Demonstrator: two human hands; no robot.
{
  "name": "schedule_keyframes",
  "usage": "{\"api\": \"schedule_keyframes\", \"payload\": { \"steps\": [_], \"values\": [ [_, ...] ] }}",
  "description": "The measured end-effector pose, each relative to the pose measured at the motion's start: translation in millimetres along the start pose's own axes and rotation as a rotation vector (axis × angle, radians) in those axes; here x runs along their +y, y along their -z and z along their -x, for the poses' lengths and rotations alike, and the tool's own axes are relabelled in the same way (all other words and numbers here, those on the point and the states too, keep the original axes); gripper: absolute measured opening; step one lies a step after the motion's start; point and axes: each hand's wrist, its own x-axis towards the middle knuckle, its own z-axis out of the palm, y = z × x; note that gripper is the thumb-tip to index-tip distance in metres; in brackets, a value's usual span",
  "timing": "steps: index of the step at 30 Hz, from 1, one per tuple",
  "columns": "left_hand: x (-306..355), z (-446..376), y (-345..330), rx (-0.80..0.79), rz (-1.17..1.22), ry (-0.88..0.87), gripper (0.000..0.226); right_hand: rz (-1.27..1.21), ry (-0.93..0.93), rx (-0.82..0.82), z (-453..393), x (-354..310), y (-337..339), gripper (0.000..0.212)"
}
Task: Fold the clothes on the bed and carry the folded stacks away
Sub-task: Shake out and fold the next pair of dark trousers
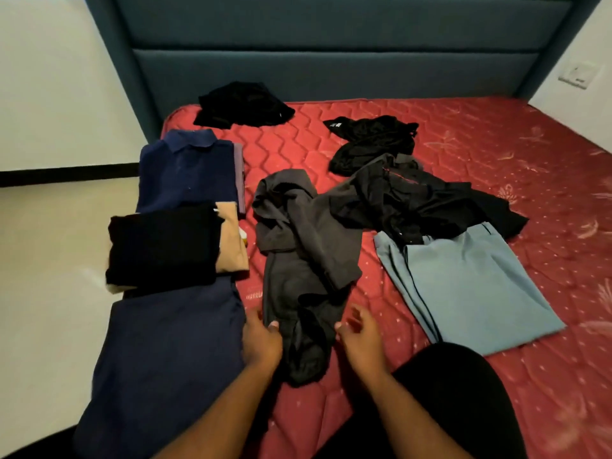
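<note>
A crumpled dark grey garment (304,246) lies in the middle of the red mattress (496,154). My left hand (261,342) touches its near left edge, thumb on the cloth. My right hand (359,337) hovers just right of that end with its fingers relaxed, holding nothing. Along the left edge lie folded pieces: a navy polo shirt (188,170), a black piece (162,246) over a tan one (231,246), and a large navy garment (165,366). A light blue-grey garment (470,286) lies flat on the right.
Unfolded black clothes lie further back: a heap (427,200) above the blue-grey garment, a small pile (371,140) behind it, and another (241,104) by the teal headboard (331,44). White floor (49,243) runs along the bed's left side. My dark-clad knee (457,392) rests on the mattress.
</note>
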Motion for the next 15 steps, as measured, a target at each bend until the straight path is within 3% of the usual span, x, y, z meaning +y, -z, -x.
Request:
{"api": "schedule_keyframes", "payload": {
  "steps": [2, 4, 7, 9, 12, 15],
  "values": [
    [3.7, 13.8, 6.7, 0.047, -0.113, -0.210, 0.050, -0.148, -0.196, -0.158, 3.9, -2.1, -9.5, 0.037],
    [7.3, 17.0, 9.8, -0.014, -0.183, -0.393, 0.061, -0.144, -0.245, -0.262, 12.2, -1.2, -20.0, 0.046],
    [17.3, 7.2, 10.9, -0.169, -0.256, -0.305, 0.068, 0.229, -0.084, -0.330, 22.2, -2.5, -26.5, 0.069],
    [27.7, 0.9, 13.3, -0.180, -0.279, -0.221, 0.049, 0.421, -0.003, -0.362, 27.5, -3.1, -23.7, 0.050],
    [38.3, -1.9, 30.5, 0.068, 0.010, -0.109, 0.026, 0.408, 0.084, -0.108, 35.5, -13.1, -8.5, 0.043],
    [23.0, 20.8, 53.5, 0.192, 0.338, -0.051, 0.027, 0.346, 0.333, 0.129, 40.1, -21.6, 7.4, 0.049]
  ]
}}
